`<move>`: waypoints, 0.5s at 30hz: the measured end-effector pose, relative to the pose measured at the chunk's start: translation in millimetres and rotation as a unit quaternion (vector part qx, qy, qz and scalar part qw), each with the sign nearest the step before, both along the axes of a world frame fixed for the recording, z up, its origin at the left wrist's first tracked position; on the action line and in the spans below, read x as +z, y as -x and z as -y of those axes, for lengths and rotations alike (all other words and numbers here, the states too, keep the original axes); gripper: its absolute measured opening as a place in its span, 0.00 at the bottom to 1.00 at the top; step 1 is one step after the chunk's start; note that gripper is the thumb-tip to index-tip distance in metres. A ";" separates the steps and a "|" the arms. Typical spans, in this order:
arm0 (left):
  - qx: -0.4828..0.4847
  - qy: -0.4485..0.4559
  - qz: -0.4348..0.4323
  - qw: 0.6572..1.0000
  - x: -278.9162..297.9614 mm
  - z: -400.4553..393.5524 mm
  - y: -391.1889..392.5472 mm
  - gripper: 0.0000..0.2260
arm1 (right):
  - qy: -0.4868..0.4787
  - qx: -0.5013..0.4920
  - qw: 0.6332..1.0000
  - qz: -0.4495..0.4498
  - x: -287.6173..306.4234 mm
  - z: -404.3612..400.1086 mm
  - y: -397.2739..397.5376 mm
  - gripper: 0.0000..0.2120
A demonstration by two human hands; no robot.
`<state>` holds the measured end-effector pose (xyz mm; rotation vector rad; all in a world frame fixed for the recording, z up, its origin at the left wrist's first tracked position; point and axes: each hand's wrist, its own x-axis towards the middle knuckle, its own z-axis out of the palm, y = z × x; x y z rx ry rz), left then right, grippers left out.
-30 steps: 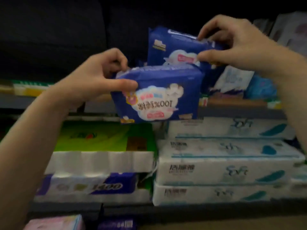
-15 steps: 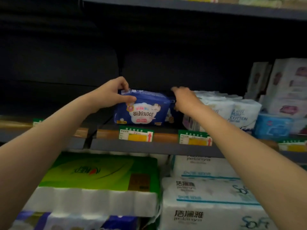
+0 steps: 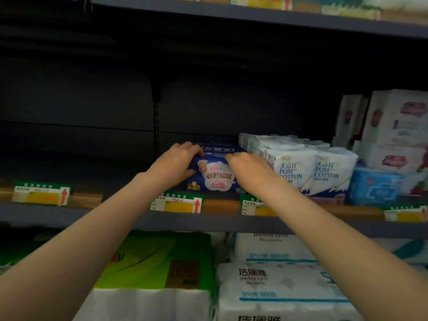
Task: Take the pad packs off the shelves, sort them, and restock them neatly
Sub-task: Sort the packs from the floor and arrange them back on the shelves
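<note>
Head view, looking forward and down at a dark store shelf point(image 3: 120, 220). Blue pad pack point(image 3: 214, 176) standing on the shelf board, print upside down, "100%" readable inverted on its white label. Second blue pack point(image 3: 220, 148) just behind it, only the top edge showing. Left hand point(image 3: 177, 165) gripping the front pack's left end, fingers curled over the top edge, thumb low against the front face. Right hand point(image 3: 245, 164) on the pack's right upper corner, fingers bent over the top and clamped on it; thumb hidden. Both forearms reaching in from the bottom corners.

Immediately right of the pack, touching or nearly so, white "PURE COTTON" packs point(image 3: 298, 169) in a row, more of the same behind. Beyond those, a light blue pack point(image 3: 374, 186) lying low at the shelf front, and tall white boxes with pink print point(image 3: 398, 126) stacked at the far right. Left part of the shelf dark. Green and yellow price tags point(image 3: 41, 195) with red arrows clipped along the shelf's front rail.

Below, green-topped tissue bundle point(image 3: 152, 260) on the left and white "jielanya" tissue bundles point(image 3: 273, 279) on the right. Upper shelf edge point(image 3: 254, 16) across the top, carrying more tags.
</note>
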<state>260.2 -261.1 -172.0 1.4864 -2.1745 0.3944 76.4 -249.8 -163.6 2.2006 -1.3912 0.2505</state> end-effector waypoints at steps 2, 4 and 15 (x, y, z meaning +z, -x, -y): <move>0.016 0.008 -0.005 1.000 -3.8 0.6 5.6 0.21 | 0.001 -0.018 1.000 -0.003 0.4 2.6 -5.2 0.21; 0.044 0.019 0.002 0.999 -5.6 2.0 12.3 0.21 | -0.002 -0.039 0.999 -0.003 0.7 4.8 -10.1 0.21; 0.063 0.081 -0.037 0.994 -10.6 -13.3 20.4 0.22 | 0.026 0.009 0.998 0.059 -11.8 9.2 -0.1 0.26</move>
